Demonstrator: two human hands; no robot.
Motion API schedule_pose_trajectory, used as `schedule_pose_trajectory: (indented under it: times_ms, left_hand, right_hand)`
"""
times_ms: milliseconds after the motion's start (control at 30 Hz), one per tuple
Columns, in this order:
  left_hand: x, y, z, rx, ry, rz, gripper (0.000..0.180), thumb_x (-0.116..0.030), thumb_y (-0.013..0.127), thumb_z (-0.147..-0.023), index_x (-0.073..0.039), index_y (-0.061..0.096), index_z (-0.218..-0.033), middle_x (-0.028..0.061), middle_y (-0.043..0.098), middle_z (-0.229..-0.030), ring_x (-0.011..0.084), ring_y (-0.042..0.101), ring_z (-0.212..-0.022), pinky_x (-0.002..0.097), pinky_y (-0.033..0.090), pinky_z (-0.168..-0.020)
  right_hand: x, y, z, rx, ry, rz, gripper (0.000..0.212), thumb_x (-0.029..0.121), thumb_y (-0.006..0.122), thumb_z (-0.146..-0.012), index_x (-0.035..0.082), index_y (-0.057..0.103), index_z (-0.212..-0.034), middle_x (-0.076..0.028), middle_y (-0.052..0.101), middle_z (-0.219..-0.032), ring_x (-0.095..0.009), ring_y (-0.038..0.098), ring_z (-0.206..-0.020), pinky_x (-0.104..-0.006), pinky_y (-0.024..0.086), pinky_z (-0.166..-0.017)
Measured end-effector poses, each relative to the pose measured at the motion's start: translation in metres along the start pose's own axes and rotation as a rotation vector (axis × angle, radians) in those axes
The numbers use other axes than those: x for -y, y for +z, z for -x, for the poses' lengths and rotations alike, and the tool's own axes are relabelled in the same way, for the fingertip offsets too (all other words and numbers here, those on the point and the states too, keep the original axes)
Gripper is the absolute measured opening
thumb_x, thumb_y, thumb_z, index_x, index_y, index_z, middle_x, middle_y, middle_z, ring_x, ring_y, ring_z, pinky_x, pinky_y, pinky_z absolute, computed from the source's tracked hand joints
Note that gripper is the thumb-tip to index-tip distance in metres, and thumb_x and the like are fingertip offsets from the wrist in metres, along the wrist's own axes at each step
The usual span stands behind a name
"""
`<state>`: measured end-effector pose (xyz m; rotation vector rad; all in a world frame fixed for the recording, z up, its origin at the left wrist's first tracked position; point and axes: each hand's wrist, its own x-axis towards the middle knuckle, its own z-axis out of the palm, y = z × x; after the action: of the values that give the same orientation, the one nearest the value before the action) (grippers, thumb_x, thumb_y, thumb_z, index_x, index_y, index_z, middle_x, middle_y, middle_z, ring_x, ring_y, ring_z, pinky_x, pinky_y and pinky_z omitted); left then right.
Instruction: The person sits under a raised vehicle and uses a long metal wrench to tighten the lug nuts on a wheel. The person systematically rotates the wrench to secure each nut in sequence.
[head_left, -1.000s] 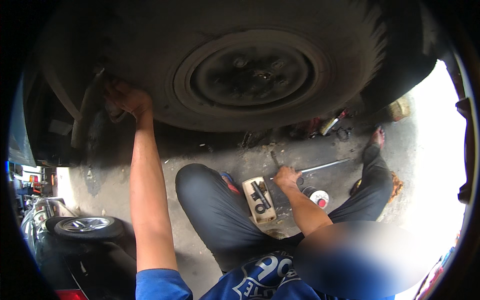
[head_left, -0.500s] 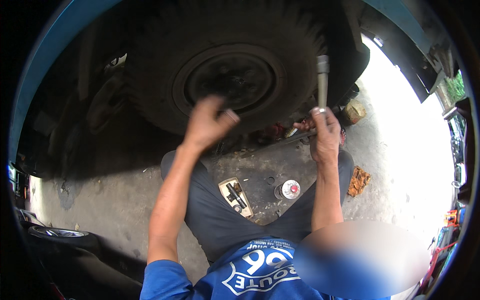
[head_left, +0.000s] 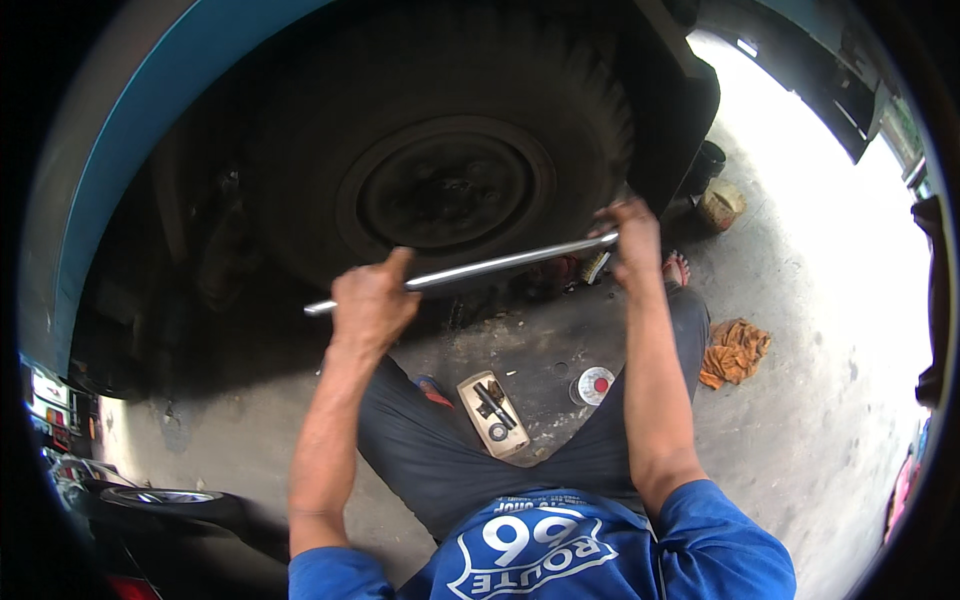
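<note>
A long silver metal bar (head_left: 500, 265) runs across in front of the large dark wheel (head_left: 545, 190), its right end a little higher than its left. My left hand (head_left: 370, 310) is closed around it near the left end, thumb pointing up, and the tip sticks out past the hand. At the other end my right hand (head_left: 634, 240) is closed on the bar, slightly blurred; whatever is inside that grip is hidden. Behind the bar, the wheel's hub (head_left: 450, 190) lies in deep shadow, so its fittings are hard to make out.
Between my legs sit a beige tray (head_left: 512, 445) of small dark parts and a round container (head_left: 592, 386) with a red centre. An orange-brown rag (head_left: 737, 352) lies right of my knee, a dirty yellowish container (head_left: 722, 205) beyond it. Blue bodywork (head_left: 130, 120) arches over the wheel.
The tool that stood upright in my right hand, socket end up, is now a bar held crosswise. My left hand, free before, has come down and closed around it.
</note>
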<state>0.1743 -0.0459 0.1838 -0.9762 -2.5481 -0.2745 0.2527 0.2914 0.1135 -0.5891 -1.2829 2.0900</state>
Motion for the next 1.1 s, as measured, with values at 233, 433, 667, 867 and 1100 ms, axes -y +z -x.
schedule_pose_trajectory:
  times_ms: [233, 433, 667, 867, 1100]
  left_hand:
    - [0.022, -0.111, -0.086, -0.305, 0.344, -0.511, 0.028, -0.003, 0.079, -0.068, -0.006, 0.067, -0.093, 0.0064, 0.062, -0.073, 0.0233, 0.060, -0.077, 0.0452, 0.040, -0.112]
    - [-0.020, -0.130, -0.147, -0.363, 0.655, -0.592, 0.031, -0.005, 0.082, -0.070, -0.009, 0.071, -0.099, 0.0058, 0.065, -0.072, 0.0201, 0.064, -0.080, 0.0443, 0.037, -0.115]
    - [-0.074, -0.135, -0.199, -0.261, 0.985, -0.731, 0.041, -0.011, 0.087, -0.070, -0.011, 0.073, -0.108, 0.0066, 0.070, -0.077, 0.0189, 0.069, -0.086, 0.0451, 0.039, -0.114]
    - [-0.096, -0.131, -0.221, -0.262, 1.162, -0.732, 0.046, -0.009, 0.087, -0.067, -0.013, 0.073, -0.111, 0.0067, 0.071, -0.079, 0.0211, 0.070, -0.091, 0.0453, 0.042, -0.112]
    - [-0.070, -0.142, -0.175, -0.324, 0.966, -0.823, 0.036, -0.007, 0.083, -0.072, -0.011, 0.075, -0.106, 0.0080, 0.070, -0.074, 0.0214, 0.070, -0.087, 0.0471, 0.043, -0.109]
  right_hand:
    - [-0.149, 0.072, -0.001, 0.029, 0.492, -0.228, 0.016, 0.007, 0.064, -0.089, -0.001, 0.055, -0.099, -0.009, 0.060, -0.075, -0.019, 0.060, -0.061, -0.0374, 0.048, -0.046]
    - [-0.149, 0.087, 0.006, 0.129, 0.566, -0.290, 0.021, 0.017, 0.064, -0.095, 0.005, 0.061, -0.112, -0.004, 0.058, -0.083, -0.014, 0.058, -0.070, -0.0324, 0.043, -0.042]
    - [-0.147, 0.076, 0.008, 0.174, 0.592, -0.470, 0.025, 0.018, 0.063, -0.096, 0.006, 0.061, -0.118, -0.002, 0.056, -0.086, -0.013, 0.057, -0.074, -0.0299, 0.040, -0.041]
    - [-0.144, 0.074, 0.004, 0.202, 0.626, -0.521, 0.031, 0.020, 0.062, -0.096, 0.005, 0.060, -0.124, 0.000, 0.055, -0.084, -0.011, 0.057, -0.074, -0.0288, 0.039, -0.042]
    - [-0.136, 0.073, 0.007, 0.192, 0.622, -0.472, 0.031, 0.019, 0.060, -0.096, 0.004, 0.062, -0.122, 0.000, 0.056, -0.082, -0.010, 0.056, -0.071, -0.0282, 0.039, -0.040]
